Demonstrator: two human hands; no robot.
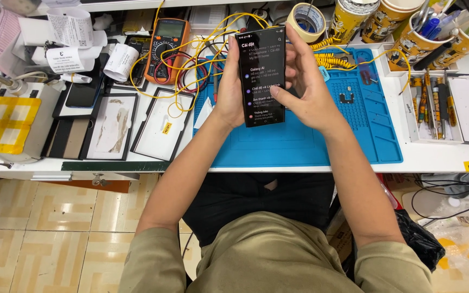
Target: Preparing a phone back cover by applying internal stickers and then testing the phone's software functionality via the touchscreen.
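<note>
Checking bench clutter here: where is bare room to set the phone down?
The blue mat is bare along its near edge, below both hands. Behind the phone it is crowded with yellow wires and a multimeter.

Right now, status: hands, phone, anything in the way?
Left hand grips black slab smartphone, screen lit. Right hand holds its other edge, thumb on glass. Below: blue silicone work mat; yellow wires behind, clear.
</note>
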